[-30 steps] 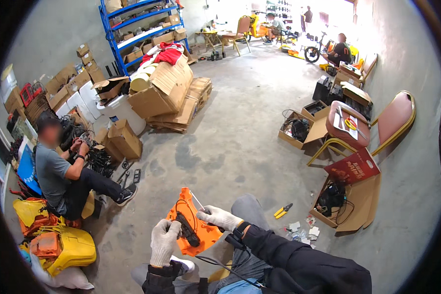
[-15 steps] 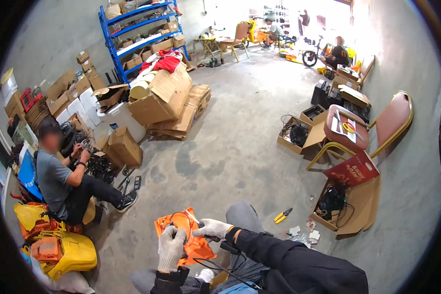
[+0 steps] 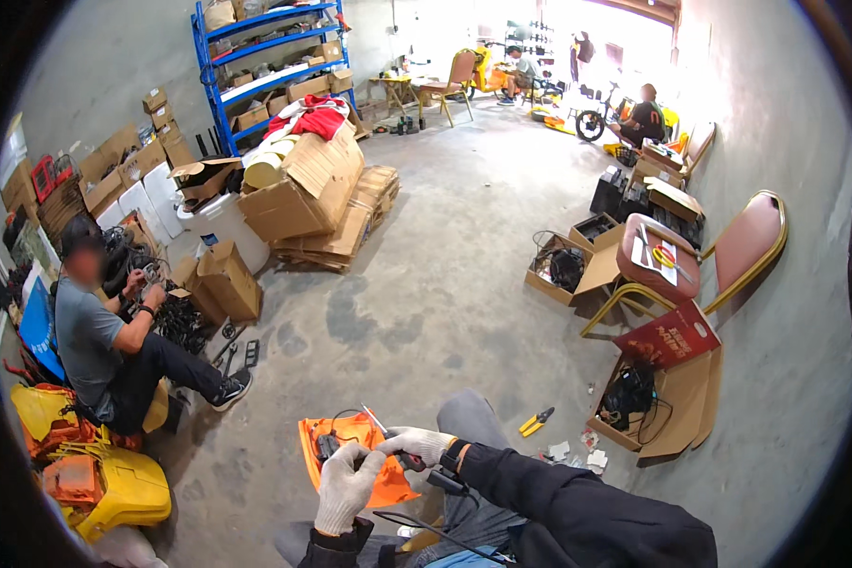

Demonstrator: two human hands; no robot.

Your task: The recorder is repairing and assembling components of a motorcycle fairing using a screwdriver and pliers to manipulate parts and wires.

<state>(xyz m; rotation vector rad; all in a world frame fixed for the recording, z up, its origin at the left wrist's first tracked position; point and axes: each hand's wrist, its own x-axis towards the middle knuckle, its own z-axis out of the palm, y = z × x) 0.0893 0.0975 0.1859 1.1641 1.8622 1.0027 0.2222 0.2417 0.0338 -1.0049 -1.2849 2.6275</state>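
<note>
In front of my lap lies an orange plastic panel (image 3: 394,489). Against its upper left part sits a small black component (image 3: 328,446) with a thin dark cable. My right hand (image 3: 420,443), in a pale knitted glove, is closed around a screwdriver (image 3: 374,417); its thin metal shaft points up and left, its dark handle shows below the fingers. My left hand (image 3: 344,492), gloved alike, is closed over the panel, its fingertips meeting the right hand's. What they pinch is too small to make out.
Yellow-handled pliers (image 3: 537,422) and paper scraps (image 3: 596,460) lie on the floor to the right. Beyond them are an open carton (image 3: 677,414) and a chair (image 3: 661,262) bearing scissors. At left, a co-worker (image 3: 95,327) sits beside yellow plastic parts (image 3: 128,485).
My left hand has moved right, from the black component to my right hand's fingertips, so the component shows more. The screwdriver stays in my right hand. The whole view has shifted slightly.
</note>
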